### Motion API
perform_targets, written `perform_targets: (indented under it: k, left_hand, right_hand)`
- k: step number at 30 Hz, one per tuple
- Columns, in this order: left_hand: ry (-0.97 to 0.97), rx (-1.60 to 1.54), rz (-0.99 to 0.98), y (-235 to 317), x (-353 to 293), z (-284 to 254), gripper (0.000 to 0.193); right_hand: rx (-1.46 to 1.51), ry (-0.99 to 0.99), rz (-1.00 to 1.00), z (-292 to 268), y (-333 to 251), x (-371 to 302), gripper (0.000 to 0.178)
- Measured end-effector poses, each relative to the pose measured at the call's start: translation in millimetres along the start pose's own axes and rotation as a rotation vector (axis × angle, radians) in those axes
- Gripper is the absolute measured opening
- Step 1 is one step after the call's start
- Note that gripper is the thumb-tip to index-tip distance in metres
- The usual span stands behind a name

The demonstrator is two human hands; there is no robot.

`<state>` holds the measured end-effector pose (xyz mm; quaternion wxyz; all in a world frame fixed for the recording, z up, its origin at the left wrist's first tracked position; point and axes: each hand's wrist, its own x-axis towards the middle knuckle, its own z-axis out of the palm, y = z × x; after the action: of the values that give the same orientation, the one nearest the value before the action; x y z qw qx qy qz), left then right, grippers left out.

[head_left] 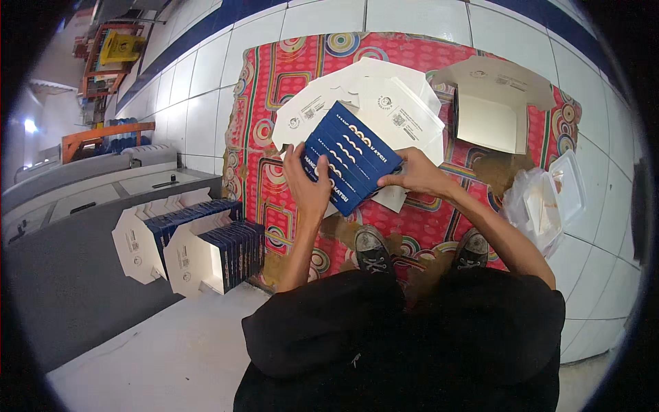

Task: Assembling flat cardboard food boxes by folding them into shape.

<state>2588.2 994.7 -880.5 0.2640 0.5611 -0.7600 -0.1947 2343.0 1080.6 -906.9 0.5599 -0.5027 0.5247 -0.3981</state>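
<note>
Between my two hands is a stack of nested dark blue cardboard food boxes [349, 158], lying tilted above the mat with their overlapping blue sides facing up. My left hand [309, 184] grips the left side, fingers slightly spread and the thumb on the blue faces. At the right end, my right hand [417, 173] pinches the stack near a corner, its thumb on the near side; the other fingers are partly hidden. White lid flaps [408, 113] fan out beyond the stack. To the right of them a single open box [491, 123] with a white inside rests on the mat.
Two rows of nested boxes [216, 254] stand at the left beside a grey cabinet [96, 233]. A clear plastic bag with a container [542, 202] lies at the right edge of the red patterned mat [274, 199]. My shoes [373, 248] are on the mat; white tiles [419, 19] surround it.
</note>
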Motion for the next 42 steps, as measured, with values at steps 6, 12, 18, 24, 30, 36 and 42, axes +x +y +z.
perform_targets:
  k: [6,12,18,24,30,36,42]
  left_hand:
    - [-0.099,0.178,0.169,9.6,-9.9,18.5,0.078]
    - [-0.105,0.058,0.430,15.2,-37.3,7.5,0.038]
    - [-0.199,0.020,0.521,18.1,-48.6,18.1,0.034]
    - [-0.184,-0.040,0.577,11.1,-49.0,23.7,0.028]
    - [-0.181,-0.051,0.605,10.7,-48.6,23.8,0.026]
    - [-0.271,-0.124,0.493,19.2,-46.0,12.8,0.021]
    - [0.083,0.085,0.298,17.7,11.3,-6.5,0.031]
  right_hand:
    - [0.063,-0.021,0.076,3.8,3.3,2.5,0.041]
    - [-0.498,0.232,-0.254,5.4,-27.7,-17.4,0.079]
    - [-0.957,-0.033,-0.569,17.2,-6.2,-4.0,0.043]
    - [-0.963,-0.021,-0.642,14.8,6.3,4.1,0.037]
    - [-0.945,-0.041,-0.625,12.5,8.8,5.3,0.037]
    - [-0.979,-0.033,-0.595,17.5,-0.4,-3.1,0.037]
    - [-0.987,0.011,-0.548,9.8,-13.7,-14.1,0.050]
